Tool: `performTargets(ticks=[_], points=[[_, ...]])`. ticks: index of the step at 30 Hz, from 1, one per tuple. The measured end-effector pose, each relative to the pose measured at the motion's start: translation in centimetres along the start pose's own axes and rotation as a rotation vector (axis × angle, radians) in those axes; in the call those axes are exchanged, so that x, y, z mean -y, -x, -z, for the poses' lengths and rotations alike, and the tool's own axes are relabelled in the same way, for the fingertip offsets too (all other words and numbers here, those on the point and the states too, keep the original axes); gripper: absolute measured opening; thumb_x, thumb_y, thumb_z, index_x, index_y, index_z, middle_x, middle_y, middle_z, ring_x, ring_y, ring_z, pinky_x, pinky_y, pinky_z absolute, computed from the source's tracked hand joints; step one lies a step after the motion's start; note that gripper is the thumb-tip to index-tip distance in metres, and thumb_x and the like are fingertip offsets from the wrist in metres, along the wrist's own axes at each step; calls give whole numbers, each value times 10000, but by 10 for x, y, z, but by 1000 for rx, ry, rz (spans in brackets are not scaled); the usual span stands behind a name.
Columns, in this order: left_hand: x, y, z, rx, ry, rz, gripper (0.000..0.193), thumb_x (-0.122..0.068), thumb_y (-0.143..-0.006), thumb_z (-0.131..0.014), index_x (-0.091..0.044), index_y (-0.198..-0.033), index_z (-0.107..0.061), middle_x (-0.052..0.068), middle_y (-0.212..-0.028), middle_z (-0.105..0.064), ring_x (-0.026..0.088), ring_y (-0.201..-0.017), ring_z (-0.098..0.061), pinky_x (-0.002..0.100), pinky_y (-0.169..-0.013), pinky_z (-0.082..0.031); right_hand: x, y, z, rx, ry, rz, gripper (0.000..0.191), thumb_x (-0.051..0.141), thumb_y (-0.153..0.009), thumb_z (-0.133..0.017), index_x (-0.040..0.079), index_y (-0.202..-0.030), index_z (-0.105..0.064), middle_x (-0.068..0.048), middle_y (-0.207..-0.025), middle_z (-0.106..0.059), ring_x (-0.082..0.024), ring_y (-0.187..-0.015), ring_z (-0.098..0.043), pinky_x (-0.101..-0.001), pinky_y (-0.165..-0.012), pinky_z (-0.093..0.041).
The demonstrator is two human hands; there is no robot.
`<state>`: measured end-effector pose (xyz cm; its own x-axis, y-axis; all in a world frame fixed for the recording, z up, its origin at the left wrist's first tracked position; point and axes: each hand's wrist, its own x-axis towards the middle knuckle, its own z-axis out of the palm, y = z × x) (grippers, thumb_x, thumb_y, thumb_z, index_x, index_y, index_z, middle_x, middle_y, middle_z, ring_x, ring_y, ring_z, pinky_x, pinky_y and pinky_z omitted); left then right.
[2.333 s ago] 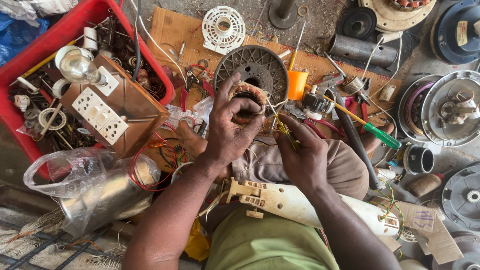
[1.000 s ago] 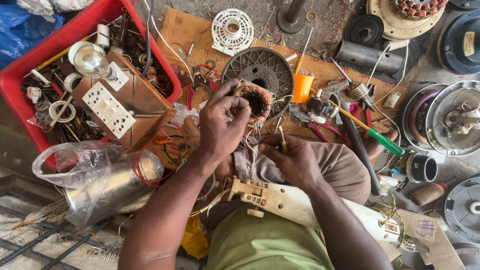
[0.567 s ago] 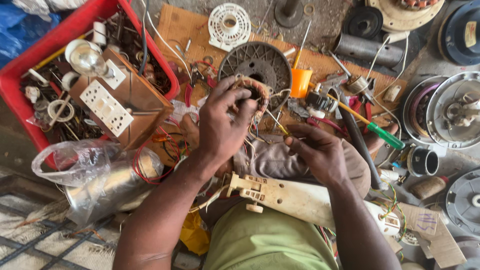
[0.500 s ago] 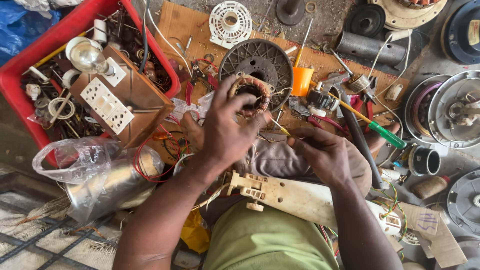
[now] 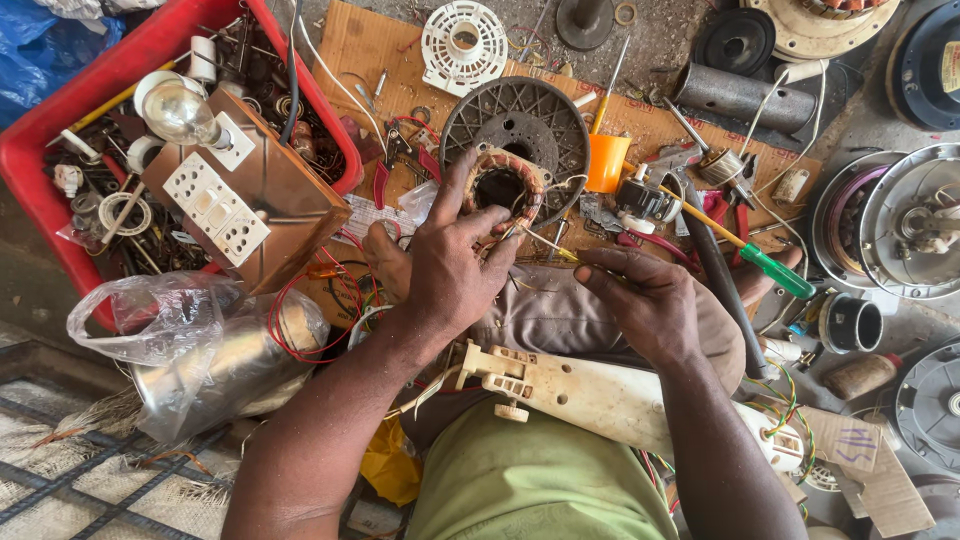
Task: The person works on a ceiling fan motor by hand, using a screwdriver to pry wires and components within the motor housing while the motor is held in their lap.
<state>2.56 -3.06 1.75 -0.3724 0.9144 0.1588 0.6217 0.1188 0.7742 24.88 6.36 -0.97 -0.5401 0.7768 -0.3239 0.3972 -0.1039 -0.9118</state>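
A copper-wound motor coil (image 5: pixel 503 185) sits above the person's bent knee, in front of a round black grille (image 5: pixel 520 125). The left hand (image 5: pixel 450 265) closes its fingers around the coil's rim. The right hand (image 5: pixel 640 305) rests just beside it on the knee, fingers curled; whether it pinches anything cannot be told. An orange cup (image 5: pixel 607 162) stands near the grille, and a red crate (image 5: pixel 150 50) of parts lies to the left.

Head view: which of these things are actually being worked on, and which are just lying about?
In hand:
left hand gripping the copper-wound coil
right hand beside it, on the knee

Lying about:
orange cup
green-handled screwdriver
red crate
light bulb
white fan guard
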Motion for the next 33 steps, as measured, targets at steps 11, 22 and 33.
performTargets(ticks=[11, 22, 33], points=[[0, -1, 2, 41, 40, 66, 298, -89, -804, -851, 37, -1060, -764, 286, -1591, -388, 395, -1385, -559, 403, -1062, -557, 0, -47, 25, 311, 32, -265, 277, 201, -874, -797, 57, -1109, -815, -114, -864, -791, -116, -736, -678, -278, -667, -557], [-6, 2, -10, -61, 34, 8, 402, -57, -788, -817, 61, -1163, -732, 352, -1554, -365, 466, -1400, -510, 453, -1131, -519, 7, -72, 48, 660, -1207, -48, 242, 147, -1117, -638, -66, -1218, -695, -171, -929, -712, -154, -623, -593, -241, -541, -443], [7, -1, -12, -161, 249, 184, 175, -158, -905, -785, -38, -1031, -794, 329, -1483, -524, 384, -1271, -658, 425, -1094, -546, -7, -27, 34, 183, -611, -111, 327, 79, -1004, -645, 4, -1323, -641, -60, -1047, -714, -104, -843, -638, -251, -724, -519]])
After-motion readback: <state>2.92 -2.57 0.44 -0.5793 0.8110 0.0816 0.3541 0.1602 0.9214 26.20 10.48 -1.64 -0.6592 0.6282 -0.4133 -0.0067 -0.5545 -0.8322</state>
